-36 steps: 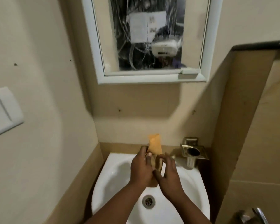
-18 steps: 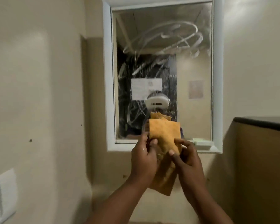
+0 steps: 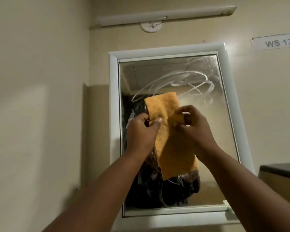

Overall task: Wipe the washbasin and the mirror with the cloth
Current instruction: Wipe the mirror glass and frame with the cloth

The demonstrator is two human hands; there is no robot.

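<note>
Holding the cloth (image 3: 172, 136) up in front of the mirror (image 3: 208, 114), long axis near vertical, hanging between both hands; left hand (image 3: 141, 133) pinches its left edge, thumb on the front; right hand (image 3: 193, 128) pinches a folded right corner; both equally near the streaked glass just behind; basin not in view

There are one orange cloth (image 3: 172, 136), one white-framed mirror (image 3: 208, 124), two hands, left (image 3: 141, 131) and right (image 3: 196, 129), one tube light (image 3: 166, 15), and one wall label (image 3: 278, 42).
</note>
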